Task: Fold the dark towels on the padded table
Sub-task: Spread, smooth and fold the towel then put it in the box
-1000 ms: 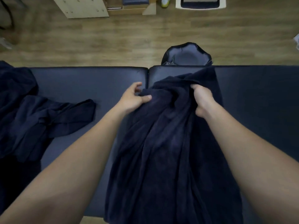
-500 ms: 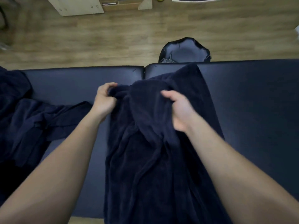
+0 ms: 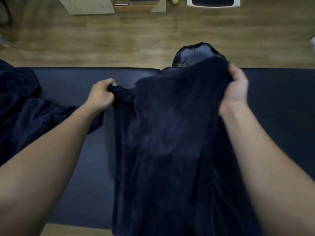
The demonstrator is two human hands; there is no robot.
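Towel [image 3: 170, 142], dark and rumpled, hangs gripped by left hand [image 3: 102, 94] and right hand [image 3: 237, 89].

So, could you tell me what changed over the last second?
The left hand moved left and the right hand right and away, both still gripping the towel, stretching its top edge wider. The towel pile at the left stayed put.

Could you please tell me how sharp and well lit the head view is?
Head view: dim, so the towel blends into the dark table; head view: the right hand is motion-blurred, the left hand sharper; head view: the wide lens stretches the forearms toward the bottom corners.
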